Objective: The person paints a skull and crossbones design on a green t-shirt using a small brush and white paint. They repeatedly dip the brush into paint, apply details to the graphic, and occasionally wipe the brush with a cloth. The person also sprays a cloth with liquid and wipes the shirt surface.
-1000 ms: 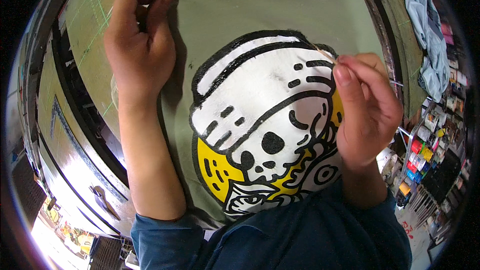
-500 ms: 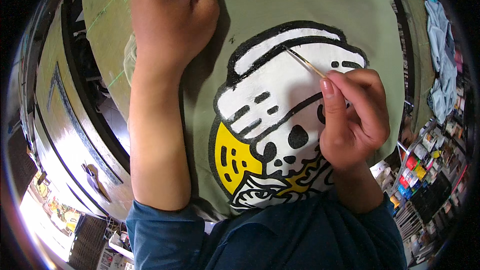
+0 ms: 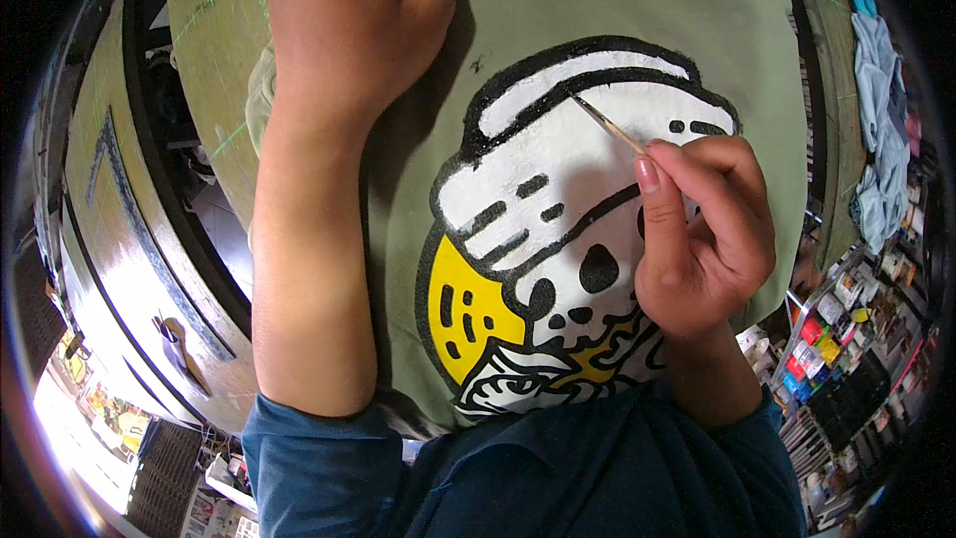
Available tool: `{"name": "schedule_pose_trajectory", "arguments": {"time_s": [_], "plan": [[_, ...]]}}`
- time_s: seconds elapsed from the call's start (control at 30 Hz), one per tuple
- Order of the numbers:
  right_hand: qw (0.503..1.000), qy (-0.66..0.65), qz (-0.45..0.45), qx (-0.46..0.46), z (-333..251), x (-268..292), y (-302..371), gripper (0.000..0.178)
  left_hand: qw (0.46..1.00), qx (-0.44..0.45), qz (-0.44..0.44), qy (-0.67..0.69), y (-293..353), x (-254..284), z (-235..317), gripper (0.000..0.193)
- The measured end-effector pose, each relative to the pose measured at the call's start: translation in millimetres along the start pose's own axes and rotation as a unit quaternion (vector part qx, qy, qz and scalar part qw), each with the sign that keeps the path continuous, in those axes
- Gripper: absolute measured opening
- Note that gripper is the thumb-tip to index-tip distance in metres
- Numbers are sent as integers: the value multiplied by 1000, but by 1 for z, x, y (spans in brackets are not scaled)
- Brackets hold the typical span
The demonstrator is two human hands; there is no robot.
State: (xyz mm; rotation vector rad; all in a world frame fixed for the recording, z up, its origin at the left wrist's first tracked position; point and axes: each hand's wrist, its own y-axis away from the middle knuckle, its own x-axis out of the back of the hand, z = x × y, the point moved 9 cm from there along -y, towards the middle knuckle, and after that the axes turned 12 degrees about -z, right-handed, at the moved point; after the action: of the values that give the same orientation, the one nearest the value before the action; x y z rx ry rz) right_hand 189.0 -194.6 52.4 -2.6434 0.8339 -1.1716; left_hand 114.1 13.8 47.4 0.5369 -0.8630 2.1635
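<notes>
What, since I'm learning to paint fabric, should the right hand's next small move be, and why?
Perhaps draw the thin brush lightly along the black line beneath the white band, because the right hand pinches the brush and its dark tip sits at that line's lower edge.

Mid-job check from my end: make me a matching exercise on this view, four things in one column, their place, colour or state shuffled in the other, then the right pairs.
Things:
1. thin brush
2. left hand
3. fabric under the painted design
4. crumpled cloth

Place, colour or state:
A. olive green
B. pale blue, near the right side of the picture
C. pinched between thumb and finger of the right hand
D. partly cut off by the picture's top edge, its fingertips out of sight

Pairs: 1-C, 2-D, 3-A, 4-B
</notes>
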Motion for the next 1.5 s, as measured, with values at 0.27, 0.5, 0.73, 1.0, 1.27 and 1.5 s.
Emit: {"name": "schedule_pose_trajectory", "arguments": {"time_s": [0.27,0.5,0.73,1.0,1.27,1.5], "plan": [[1000,13,-26,1,-1,-4,0,18,1000,12,1,-3,-1,-1,2,14],[999,25,-37,14,-2,-8,-2,18,999,8,3,-37,-1,0,10,13],[999,30,-40,7,-3,-6,-2,18,1000,3,2,-27,0,0,9,14],[999,23,-35,27,-6,-5,-2,19,999,28,-17,-7,-3,2,5,13],[998,43,-35,31,-12,-5,-3,20,999,13,6,-46,0,1,11,13],[1000,8,-12,-7,-8,-1,1,20,1000,6,4,-5,0,2,0,12]]}}
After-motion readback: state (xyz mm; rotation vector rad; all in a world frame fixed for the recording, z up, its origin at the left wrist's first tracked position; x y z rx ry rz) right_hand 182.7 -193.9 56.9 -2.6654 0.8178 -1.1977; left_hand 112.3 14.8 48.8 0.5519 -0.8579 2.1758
